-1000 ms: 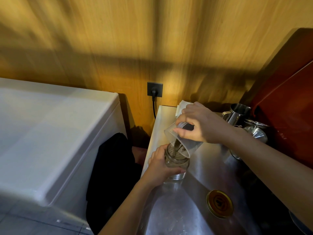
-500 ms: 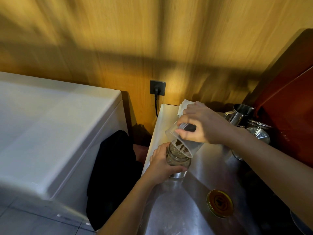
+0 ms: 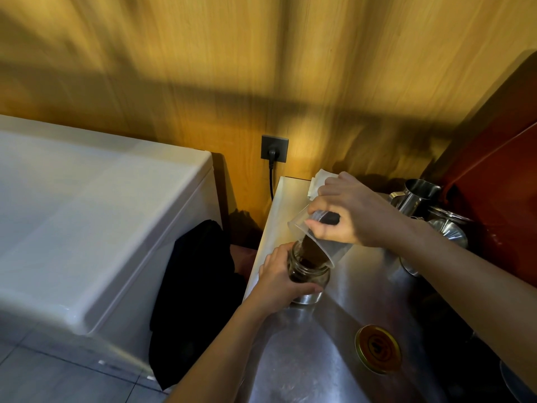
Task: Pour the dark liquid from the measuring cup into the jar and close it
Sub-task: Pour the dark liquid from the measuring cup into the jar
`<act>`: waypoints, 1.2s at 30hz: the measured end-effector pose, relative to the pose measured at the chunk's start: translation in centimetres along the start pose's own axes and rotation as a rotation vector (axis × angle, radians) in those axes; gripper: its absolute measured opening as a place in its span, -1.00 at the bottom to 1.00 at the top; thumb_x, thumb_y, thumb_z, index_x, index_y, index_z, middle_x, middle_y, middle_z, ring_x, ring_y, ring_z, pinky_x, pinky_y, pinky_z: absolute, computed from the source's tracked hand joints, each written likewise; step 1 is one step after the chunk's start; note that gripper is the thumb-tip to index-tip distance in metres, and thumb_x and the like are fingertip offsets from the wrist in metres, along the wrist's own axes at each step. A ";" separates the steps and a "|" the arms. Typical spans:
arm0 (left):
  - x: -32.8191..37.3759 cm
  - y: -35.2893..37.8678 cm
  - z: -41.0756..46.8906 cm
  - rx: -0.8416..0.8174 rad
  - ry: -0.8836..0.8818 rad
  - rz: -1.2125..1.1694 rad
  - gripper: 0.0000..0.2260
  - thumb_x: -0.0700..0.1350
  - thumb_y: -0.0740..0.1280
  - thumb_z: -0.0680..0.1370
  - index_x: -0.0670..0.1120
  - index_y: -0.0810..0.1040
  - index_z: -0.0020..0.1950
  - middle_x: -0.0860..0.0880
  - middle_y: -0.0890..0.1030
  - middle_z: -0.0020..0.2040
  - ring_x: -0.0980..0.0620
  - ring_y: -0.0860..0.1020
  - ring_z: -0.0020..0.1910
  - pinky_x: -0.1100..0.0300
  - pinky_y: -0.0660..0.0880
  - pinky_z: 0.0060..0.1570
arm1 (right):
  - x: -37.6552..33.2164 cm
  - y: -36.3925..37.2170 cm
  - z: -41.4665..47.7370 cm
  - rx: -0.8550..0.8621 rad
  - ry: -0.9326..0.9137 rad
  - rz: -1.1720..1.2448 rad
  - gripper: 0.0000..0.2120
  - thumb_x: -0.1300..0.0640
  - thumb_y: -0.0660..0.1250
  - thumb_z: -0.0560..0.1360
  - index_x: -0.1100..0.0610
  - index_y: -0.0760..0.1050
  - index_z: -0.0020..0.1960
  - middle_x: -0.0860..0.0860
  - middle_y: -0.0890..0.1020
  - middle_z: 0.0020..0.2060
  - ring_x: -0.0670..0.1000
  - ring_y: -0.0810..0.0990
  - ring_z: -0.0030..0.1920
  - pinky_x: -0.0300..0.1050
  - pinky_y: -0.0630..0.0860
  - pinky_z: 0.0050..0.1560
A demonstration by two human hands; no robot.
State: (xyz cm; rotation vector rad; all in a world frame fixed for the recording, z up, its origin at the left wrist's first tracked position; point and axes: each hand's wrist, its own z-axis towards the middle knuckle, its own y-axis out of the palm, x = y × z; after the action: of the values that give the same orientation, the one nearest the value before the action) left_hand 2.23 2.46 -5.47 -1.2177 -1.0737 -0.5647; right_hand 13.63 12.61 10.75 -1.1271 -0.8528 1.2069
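A small glass jar [image 3: 312, 276] stands upright on the steel counter [image 3: 328, 338], and my left hand [image 3: 277, 282] grips its side. My right hand [image 3: 347, 215] holds a clear plastic measuring cup [image 3: 313, 241] tipped steeply over the jar, its rim touching the jar's mouth. Dark liquid runs along the cup's lower wall into the jar, which has dark liquid inside. The jar's gold lid [image 3: 377, 349] lies flat on the counter to the front right, apart from both hands.
Steel pitchers [image 3: 417, 196] and a funnel [image 3: 447, 234] crowd the counter's back right by a red-brown panel. Folded white paper [image 3: 318, 181] lies at the back. A white chest appliance [image 3: 87, 216] stands left, with dark cloth [image 3: 197, 289] in the gap. A plug sits in the wall socket [image 3: 274, 148].
My right hand has tipped the cup further, and the dark flow into the jar has thickened. The jar holds more liquid. My left hand stays on the jar.
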 end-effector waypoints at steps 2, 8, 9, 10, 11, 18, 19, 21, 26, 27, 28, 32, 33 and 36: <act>0.0 0.0 0.0 0.003 -0.004 0.002 -0.23 0.09 0.57 0.21 0.10 0.28 0.33 0.14 0.36 0.15 0.00 0.35 0.27 -0.07 0.33 0.33 | 0.1 0.0 0.0 0.000 -0.008 -0.014 -0.71 -0.02 0.29 0.46 0.19 0.58 -0.03 0.11 0.60 -0.25 0.07 0.44 -0.20 -0.02 0.33 -0.11; 0.0 0.0 0.0 0.017 -0.004 0.017 -0.23 0.09 0.58 0.21 0.10 0.29 0.32 0.15 0.35 0.12 0.02 0.33 0.25 0.00 0.32 0.31 | 0.2 0.2 -0.1 0.014 -0.050 -0.048 -0.74 0.01 0.32 0.46 0.21 0.58 -0.06 0.11 0.61 -0.30 0.07 0.45 -0.24 0.03 0.37 -0.17; 0.0 0.0 0.0 0.017 -0.003 0.020 -0.23 0.09 0.58 0.21 0.09 0.29 0.32 0.15 0.35 0.12 0.02 0.33 0.25 0.02 0.32 0.30 | 0.2 0.2 -0.1 0.012 -0.058 -0.050 -0.75 0.01 0.32 0.46 0.21 0.58 -0.07 0.11 0.61 -0.29 0.07 0.45 -0.24 0.05 0.39 -0.17; 0.0 0.1 0.0 0.016 -0.002 0.022 -0.23 0.09 0.58 0.21 0.09 0.29 0.32 0.15 0.35 0.11 0.02 0.33 0.24 0.03 0.32 0.29 | 0.1 0.2 -0.1 0.010 -0.071 -0.060 -0.75 0.01 0.32 0.46 0.21 0.58 -0.07 0.11 0.61 -0.29 0.08 0.45 -0.25 0.07 0.41 -0.18; 0.0 0.1 0.0 0.018 0.000 0.023 -0.23 0.09 0.58 0.21 0.09 0.30 0.32 0.15 0.35 0.11 0.02 0.33 0.24 0.03 0.32 0.28 | 0.1 0.2 -0.1 0.011 -0.090 -0.075 -0.75 0.01 0.32 0.46 0.21 0.58 -0.07 0.11 0.61 -0.29 0.08 0.46 -0.25 0.09 0.42 -0.19; -0.1 0.2 0.0 0.040 0.008 0.041 -0.24 0.14 0.56 0.18 0.11 0.31 0.30 0.16 0.37 0.07 0.05 0.34 0.18 0.08 0.33 0.22 | 0.1 0.2 -0.1 0.037 -0.141 -0.088 -0.74 0.03 0.30 0.46 0.23 0.59 -0.11 0.12 0.61 -0.32 0.11 0.49 -0.27 0.14 0.44 -0.22; -0.1 0.1 0.0 0.038 0.008 0.035 -0.23 0.16 0.55 0.17 0.11 0.31 0.30 0.15 0.37 0.08 0.04 0.35 0.19 0.05 0.34 0.23 | 0.1 0.2 -0.1 0.039 -0.144 -0.091 -0.73 0.02 0.29 0.46 0.23 0.59 -0.11 0.12 0.61 -0.32 0.11 0.49 -0.27 0.14 0.44 -0.22; -0.1 0.1 0.0 0.034 0.006 0.031 -0.23 0.17 0.53 0.16 0.11 0.31 0.29 0.15 0.37 0.09 0.02 0.35 0.20 0.00 0.35 0.25 | 0.2 0.3 -0.3 0.041 -0.152 -0.099 -0.71 0.01 0.28 0.47 0.24 0.60 -0.11 0.13 0.61 -0.32 0.12 0.50 -0.27 0.14 0.45 -0.22; -0.1 0.2 0.0 0.030 -0.005 0.019 -0.24 0.15 0.55 0.17 0.13 0.30 0.29 0.16 0.38 0.13 0.02 0.36 0.24 -0.03 0.35 0.28 | 0.5 0.3 -0.4 0.062 -0.151 -0.082 -0.75 0.04 0.32 0.46 0.25 0.59 -0.12 0.14 0.61 -0.31 0.12 0.50 -0.27 0.11 0.44 -0.24; 0.0 0.2 0.0 0.031 -0.004 0.022 -0.24 0.14 0.55 0.18 0.13 0.31 0.29 0.16 0.38 0.13 0.02 0.36 0.24 -0.03 0.35 0.28 | 0.5 0.4 -0.4 0.068 -0.149 -0.079 -0.76 0.05 0.34 0.45 0.25 0.59 -0.12 0.14 0.62 -0.31 0.13 0.50 -0.27 0.10 0.44 -0.24; 0.0 0.1 0.0 0.032 -0.003 0.023 -0.25 0.13 0.56 0.18 0.12 0.31 0.29 0.15 0.38 0.12 0.02 0.36 0.23 -0.02 0.35 0.28 | 0.6 0.4 -0.4 0.071 -0.147 -0.074 -0.77 0.06 0.35 0.44 0.24 0.59 -0.12 0.14 0.62 -0.31 0.13 0.50 -0.27 0.10 0.44 -0.24; 0.1 0.1 0.0 0.038 0.003 0.038 -0.25 0.10 0.58 0.20 0.10 0.31 0.30 0.14 0.37 0.11 0.01 0.35 0.23 0.02 0.34 0.27 | 0.6 0.5 -0.5 0.077 -0.153 -0.077 -0.78 0.07 0.37 0.44 0.24 0.58 -0.11 0.14 0.61 -0.31 0.13 0.50 -0.27 0.06 0.41 -0.23; 0.1 0.1 0.0 0.039 0.003 0.045 -0.24 0.10 0.58 0.20 0.09 0.31 0.31 0.14 0.36 0.11 0.01 0.35 0.24 0.03 0.33 0.27 | 0.7 0.5 -0.5 0.080 -0.157 -0.084 -0.79 0.07 0.37 0.44 0.24 0.58 -0.12 0.14 0.61 -0.32 0.13 0.50 -0.28 0.06 0.41 -0.24; 0.1 0.1 0.0 0.036 -0.003 0.052 -0.24 0.09 0.58 0.21 0.09 0.30 0.31 0.14 0.36 0.12 0.01 0.35 0.24 0.01 0.33 0.29 | 0.6 0.6 -0.5 0.080 -0.164 -0.072 -0.70 0.00 0.28 0.46 0.25 0.58 -0.11 0.15 0.62 -0.31 0.14 0.50 -0.27 0.08 0.44 -0.24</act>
State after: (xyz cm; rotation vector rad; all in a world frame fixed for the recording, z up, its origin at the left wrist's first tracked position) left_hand 2.37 2.50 -5.38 -1.2123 -1.0473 -0.5014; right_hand 14.04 13.15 10.05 -0.9348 -0.9527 1.2754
